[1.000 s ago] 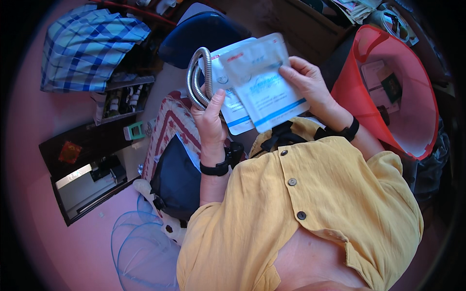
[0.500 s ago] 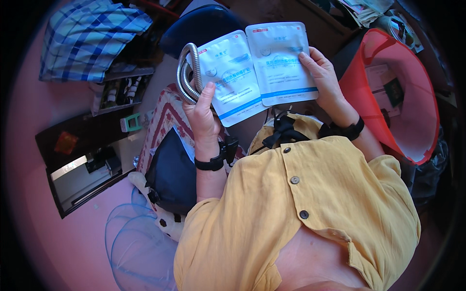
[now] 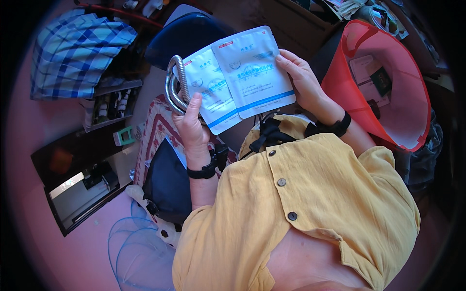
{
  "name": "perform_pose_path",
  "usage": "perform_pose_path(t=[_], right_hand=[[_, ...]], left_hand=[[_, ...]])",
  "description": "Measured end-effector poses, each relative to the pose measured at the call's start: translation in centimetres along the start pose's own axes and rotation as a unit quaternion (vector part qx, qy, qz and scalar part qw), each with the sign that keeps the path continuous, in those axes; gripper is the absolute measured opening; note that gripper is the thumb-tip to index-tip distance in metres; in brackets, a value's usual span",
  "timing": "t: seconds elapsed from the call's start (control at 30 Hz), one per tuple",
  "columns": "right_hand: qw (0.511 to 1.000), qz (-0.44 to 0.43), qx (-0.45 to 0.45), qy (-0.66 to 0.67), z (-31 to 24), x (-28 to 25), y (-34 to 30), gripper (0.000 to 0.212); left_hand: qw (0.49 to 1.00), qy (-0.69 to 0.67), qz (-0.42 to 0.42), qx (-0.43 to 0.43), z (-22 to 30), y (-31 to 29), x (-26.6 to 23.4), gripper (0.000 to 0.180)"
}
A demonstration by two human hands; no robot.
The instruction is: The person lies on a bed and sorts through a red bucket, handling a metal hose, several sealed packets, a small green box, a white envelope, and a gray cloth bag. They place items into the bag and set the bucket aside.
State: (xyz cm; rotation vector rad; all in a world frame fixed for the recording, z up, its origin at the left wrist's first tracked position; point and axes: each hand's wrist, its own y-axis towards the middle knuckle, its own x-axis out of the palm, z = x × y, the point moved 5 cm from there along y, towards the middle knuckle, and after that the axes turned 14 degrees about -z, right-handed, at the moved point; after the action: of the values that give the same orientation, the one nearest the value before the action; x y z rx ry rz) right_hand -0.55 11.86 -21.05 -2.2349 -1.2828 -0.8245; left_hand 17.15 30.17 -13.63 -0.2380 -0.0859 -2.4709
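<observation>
Left pouch (image 3: 211, 94) and right pouch (image 3: 254, 80) bear blue lettering (image 3: 256, 71); also red labels (image 3: 225, 44)

Inside the red bin (image 3: 400, 111), papers (image 3: 360, 68) and a dark green booklet (image 3: 381, 81) are lying near the left rim; a dark bag (image 3: 167, 189) is overlapping patterned fabric (image 3: 153, 116).

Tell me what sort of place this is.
Probably a cluttered room in a home: a blue checked cloth is draped at the upper left, a red-and-white patterned fabric lies beyond the left hand, and a red bin holds papers.
</observation>
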Motion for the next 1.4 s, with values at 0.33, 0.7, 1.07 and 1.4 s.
perform_pose_path(t=[0.33, 0.7, 1.07, 1.4], right_hand=[[0.999, -0.009, 0.014, -0.032, 0.0, 0.4, 0.0, 0.038], [0.992, -0.047, 0.046, -0.106, -0.4, 0.8, -1.7, 0.032], [0.993, 0.028, 0.014, -0.114, -1.0, -0.4, -3.2, 0.036], [0.982, 0.159, -0.082, -0.052, -1.1, -1.6, -1.0, 0.026]], left_hand=[[0.999, -0.024, -0.014, -0.021, -0.8, 0.1, 0.6, 0.032], [0.991, -0.093, -0.064, -0.077, -3.3, 1.3, 3.3, 0.031], [0.973, -0.096, -0.159, -0.138, -5.9, 2.5, 6.8, 0.035], [0.975, -0.087, -0.144, -0.144, -5.9, 5.8, 0.4, 0.022]])
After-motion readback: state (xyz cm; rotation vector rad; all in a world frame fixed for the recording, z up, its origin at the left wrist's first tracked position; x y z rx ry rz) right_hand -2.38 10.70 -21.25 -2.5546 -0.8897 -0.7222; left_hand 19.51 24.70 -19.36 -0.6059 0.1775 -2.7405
